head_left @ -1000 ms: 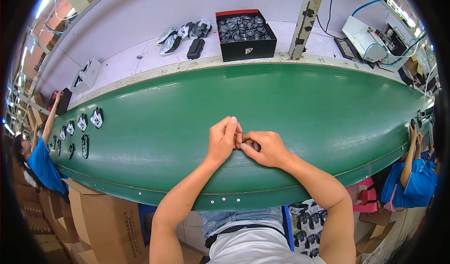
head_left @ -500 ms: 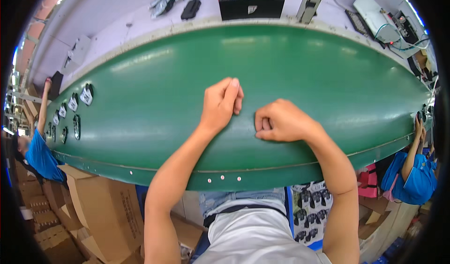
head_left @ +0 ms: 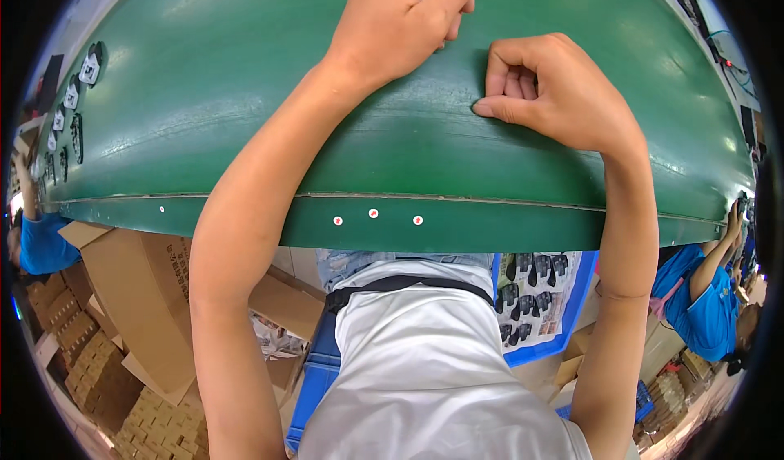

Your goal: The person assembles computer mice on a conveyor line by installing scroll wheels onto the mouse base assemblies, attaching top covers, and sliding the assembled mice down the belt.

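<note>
Both forearms reach over the green work surface, which runs across the view. My left hand is curled into a loose fist at the upper edge of the picture, its top partly cut off; I see nothing in it. Lower and to the right, my right hand rests with fingers bent inward and thumb pointing left. A small gap shows inside its curl, with nothing held there. The two hands are apart. Black and silver-white parts lie in rows at the far left, away from both hands.
Cardboard boxes stand below the surface on the left. A blue tray holding several black parts is beside me on the right. People in blue shirts are at the left end and right end.
The view has tilted down toward my body, so the shelf and black box beyond the surface are out of sight. Both hands appear higher in the picture, still curled.
</note>
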`<state>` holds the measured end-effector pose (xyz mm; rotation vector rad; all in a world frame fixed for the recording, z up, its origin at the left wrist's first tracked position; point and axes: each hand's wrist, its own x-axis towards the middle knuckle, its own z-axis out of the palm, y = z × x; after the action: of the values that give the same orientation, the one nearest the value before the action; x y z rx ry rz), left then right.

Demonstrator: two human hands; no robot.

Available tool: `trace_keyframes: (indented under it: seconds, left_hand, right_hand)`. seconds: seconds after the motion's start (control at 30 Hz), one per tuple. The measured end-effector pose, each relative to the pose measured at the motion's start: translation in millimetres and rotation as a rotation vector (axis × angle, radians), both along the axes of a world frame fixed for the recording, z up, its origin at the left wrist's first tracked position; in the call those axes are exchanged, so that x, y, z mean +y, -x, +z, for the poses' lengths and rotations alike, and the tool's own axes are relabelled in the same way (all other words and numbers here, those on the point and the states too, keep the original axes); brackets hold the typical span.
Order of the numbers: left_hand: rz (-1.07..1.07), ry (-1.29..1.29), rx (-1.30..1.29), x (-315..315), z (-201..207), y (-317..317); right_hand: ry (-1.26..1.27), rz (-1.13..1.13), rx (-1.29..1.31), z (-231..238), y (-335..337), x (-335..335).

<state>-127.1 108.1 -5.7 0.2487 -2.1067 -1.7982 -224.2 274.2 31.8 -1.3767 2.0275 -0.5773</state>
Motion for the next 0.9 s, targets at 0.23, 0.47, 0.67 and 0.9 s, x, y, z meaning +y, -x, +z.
trace_keyframes:
  seconds: [0.23, 0.47, 0.67, 0.9]
  left_hand:
    - [0.01, 0.294, 0.078, 5.9, 4.7, -3.1]
    - [0.006, 0.409, 0.172, 5.0, 2.6, -0.1]
    - [0.004, 0.437, 0.209, 6.4, 1.6, 1.0]
    - [-0.017, 0.427, 0.199, 7.9, 1.5, 1.9]
  right_hand:
    - [0.021, -0.016, 0.014, -0.5, -1.6, 3.3]
    - [0.058, 0.016, 0.044, -3.5, 1.2, 4.3]
    - [0.038, 0.036, 0.039, -3.5, 5.5, 5.5]
    - [0.066, 0.018, 0.049, -5.6, 2.4, 6.1]
